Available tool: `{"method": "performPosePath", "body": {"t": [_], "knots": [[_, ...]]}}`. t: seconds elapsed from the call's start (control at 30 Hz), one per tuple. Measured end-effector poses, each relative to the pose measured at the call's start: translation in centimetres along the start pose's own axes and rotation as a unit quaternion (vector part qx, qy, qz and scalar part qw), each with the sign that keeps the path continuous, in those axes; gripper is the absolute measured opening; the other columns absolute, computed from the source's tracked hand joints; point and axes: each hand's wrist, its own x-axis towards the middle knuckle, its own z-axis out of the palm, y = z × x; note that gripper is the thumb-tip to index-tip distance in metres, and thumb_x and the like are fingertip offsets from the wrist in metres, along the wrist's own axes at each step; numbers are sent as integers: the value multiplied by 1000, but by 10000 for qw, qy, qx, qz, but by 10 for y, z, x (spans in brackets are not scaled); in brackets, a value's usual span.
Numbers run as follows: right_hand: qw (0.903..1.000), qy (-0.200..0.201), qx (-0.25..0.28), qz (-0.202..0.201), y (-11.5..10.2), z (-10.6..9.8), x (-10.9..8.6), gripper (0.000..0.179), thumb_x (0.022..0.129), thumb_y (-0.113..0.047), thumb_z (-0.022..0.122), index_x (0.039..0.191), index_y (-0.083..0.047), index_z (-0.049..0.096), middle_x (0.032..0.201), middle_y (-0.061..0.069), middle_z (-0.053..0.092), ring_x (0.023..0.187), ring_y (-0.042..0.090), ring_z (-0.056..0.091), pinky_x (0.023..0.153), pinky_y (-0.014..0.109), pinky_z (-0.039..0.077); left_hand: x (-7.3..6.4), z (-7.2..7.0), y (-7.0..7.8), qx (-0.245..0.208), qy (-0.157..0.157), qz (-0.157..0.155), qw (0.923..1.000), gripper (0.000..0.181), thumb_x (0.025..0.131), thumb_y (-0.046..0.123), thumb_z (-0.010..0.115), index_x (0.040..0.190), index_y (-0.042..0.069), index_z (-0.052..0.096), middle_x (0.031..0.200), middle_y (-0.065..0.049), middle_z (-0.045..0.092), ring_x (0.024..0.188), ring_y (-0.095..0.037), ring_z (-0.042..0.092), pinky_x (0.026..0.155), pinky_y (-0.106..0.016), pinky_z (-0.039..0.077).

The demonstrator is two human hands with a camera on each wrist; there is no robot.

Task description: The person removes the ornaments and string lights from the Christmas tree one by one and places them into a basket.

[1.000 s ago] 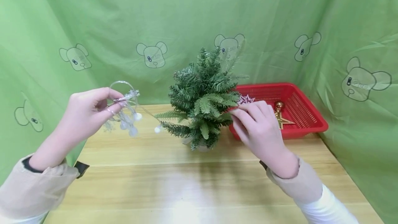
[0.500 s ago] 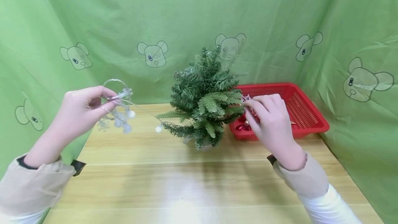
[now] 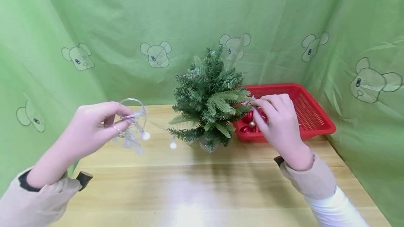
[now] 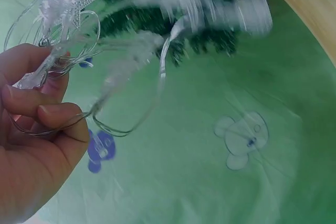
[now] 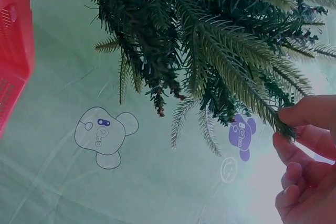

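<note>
A small artificial Christmas tree (image 3: 208,90) stands on the table's far side, leaning slightly right. My left hand (image 3: 91,125) pinches a bundle of clear fairy lights (image 3: 145,136) between thumb and fingers, left of the tree. In the left wrist view, a small star charm (image 4: 77,2) hangs among the looped wire. One strand runs from the bundle to the tree's lower left, with a lit bulb (image 3: 173,145) hanging there. My right hand (image 3: 279,120) pinches the tip of a branch (image 5: 252,95) on the tree's right side, as the right wrist view shows.
A red plastic basket (image 3: 317,123) stands at the back right, partly behind the tree and right hand. It holds red baubles (image 3: 247,129) and a small gold bauble (image 3: 251,124). Green curtains (image 3: 120,16) with bear prints enclose the wooden table (image 3: 157,185).
My right hand has moved right with the branch, and the tree has leaned a little that way. The left hand went left, then came back right and lower with the fairy lights.
</note>
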Motion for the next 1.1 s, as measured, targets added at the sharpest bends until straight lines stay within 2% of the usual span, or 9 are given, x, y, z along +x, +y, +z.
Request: {"method": "performPosePath", "body": {"t": [0.13,0.27,0.37,0.7,0.9,1.1], "knots": [[10000,8,-5,-9,-1,0,0,11,82,1,68,93,5,70,90,20,65,83,39,51,72,47,37,1,1,8,-98,28,209,9997,28,71,-5,76,89,16,72,62,15,46,58,3,35,51,-11,29],[10000,-11,3,4,-1,-1,-1,12,82,2,69,93,5,70,90,20,66,83,39,51,72,47,37,1,-3,5,33,6,113,9999,27,71,-5,77,88,15,72,60,15,45,56,3,34,50,-11,29],[10000,-32,23,20,1,-1,-1,12,81,3,70,93,4,70,89,20,65,82,38,51,72,47,37,1,-5,1,184,11,-104,9998,25,72,-5,77,87,14,72,57,14,42,54,2,34,48,-12,29],[9999,-68,-50,110,15,1,2,10,81,5,70,91,6,69,86,21,65,80,38,51,74,47,36,8,-10,-16,407,43,-993,9942,13,81,1,74,87,12,71,55,6,46,49,-3,33,44,-18,27],[9998,-105,-23,143,17,2,1,10,81,5,70,91,5,69,86,20,65,80,37,50,74,46,36,15,-11,-23,349,120,-1456,9887,7,85,6,71,91,9,71,63,-1,63,47,-5,39,42,-18,30],[9997,-119,22,216,17,-1,1,11,80,6,70,90,3,70,87,19,66,81,35,51,74,45,35,29,-13,-23,185,215,-2048,9784,8,88,13,69,95,11,72,78,-10,73,52,-4,50,42,-21,32]]}}
